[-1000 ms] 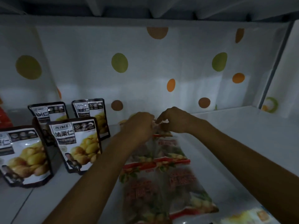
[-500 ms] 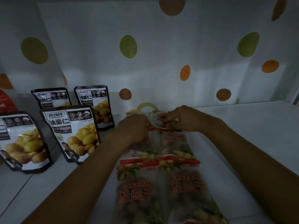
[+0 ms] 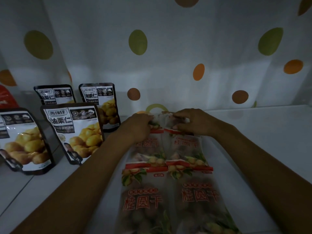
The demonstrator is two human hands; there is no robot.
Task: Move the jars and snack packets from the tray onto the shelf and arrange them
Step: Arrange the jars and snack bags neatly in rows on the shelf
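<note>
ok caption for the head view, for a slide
Left hand and right hand pinch far ends of clear red-lettered snack packets lying on a white shelf, beside upright black-edged pouches.

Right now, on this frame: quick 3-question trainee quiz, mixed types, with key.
1. True or false: the chestnut pouches lie flat on the shelf.
2. How many chestnut pouches are in view? A two, B four, C six.
3. What do the left hand and right hand grip?
Key: 1 false, they stand upright. 2 B. 3 The far end of the clear packets, which lie flat in two columns.
</note>
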